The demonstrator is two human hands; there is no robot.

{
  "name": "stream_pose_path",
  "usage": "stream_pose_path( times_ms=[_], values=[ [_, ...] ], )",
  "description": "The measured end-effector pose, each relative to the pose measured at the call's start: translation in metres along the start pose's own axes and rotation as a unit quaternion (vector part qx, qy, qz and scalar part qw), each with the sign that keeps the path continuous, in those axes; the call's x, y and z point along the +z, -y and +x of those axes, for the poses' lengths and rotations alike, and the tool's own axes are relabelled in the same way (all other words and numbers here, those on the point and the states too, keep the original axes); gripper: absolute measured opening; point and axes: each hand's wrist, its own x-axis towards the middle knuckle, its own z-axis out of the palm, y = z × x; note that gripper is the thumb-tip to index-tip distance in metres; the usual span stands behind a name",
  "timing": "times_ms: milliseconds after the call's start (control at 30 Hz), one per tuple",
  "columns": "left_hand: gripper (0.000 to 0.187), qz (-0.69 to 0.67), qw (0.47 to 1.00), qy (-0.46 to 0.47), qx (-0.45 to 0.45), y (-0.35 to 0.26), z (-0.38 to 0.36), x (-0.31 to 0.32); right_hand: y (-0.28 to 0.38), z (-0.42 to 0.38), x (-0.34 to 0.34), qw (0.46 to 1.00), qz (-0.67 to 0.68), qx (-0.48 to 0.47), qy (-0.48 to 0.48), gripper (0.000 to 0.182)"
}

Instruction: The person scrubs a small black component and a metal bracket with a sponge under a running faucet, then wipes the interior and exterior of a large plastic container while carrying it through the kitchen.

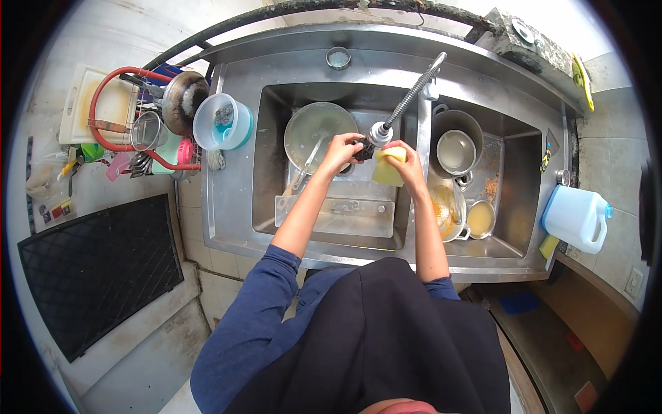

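Over the left basin of the steel sink, my left hand is closed on a small dark object that I cannot clearly make out. Close beside it, my right hand grips a yellow sponge, which hangs down from the fingers. The faucet head is right above and between both hands. Below them in the basin are a large round pan with a utensil in it and a clear rectangular tray.
The right basin holds pots, a white dish with orange residue and a small bowl. A plastic tub and a red dish rack stand left. At the right is a blue jug.
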Motion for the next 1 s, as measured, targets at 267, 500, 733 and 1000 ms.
stream_pose_path(
  times_ms=[267, 500, 733, 1000],
  values=[
    [0.028, 0.125, 0.991, 0.026, 0.044, 0.006, 0.003, -0.002, -0.023, 0.012, 0.02, 0.994, -0.109, 0.002, 0.002, 0.043],
    [0.03, 0.165, 0.977, 0.135, 0.008, -0.013, 0.016, -0.019, -0.021, 0.013, 0.028, 0.998, -0.062, 0.01, 0.011, 0.035],
    [0.037, 0.116, 0.954, 0.27, -0.05, -0.024, 0.034, -0.032, -0.004, 0.012, 0.013, 0.992, 0.071, 0.071, 0.077, 0.028],
    [0.037, 0.079, 0.954, 0.288, -0.028, -0.027, 0.032, -0.014, -0.061, 0.014, -0.014, 0.991, 0.118, 0.027, 0.063, 0.021]
  ],
)
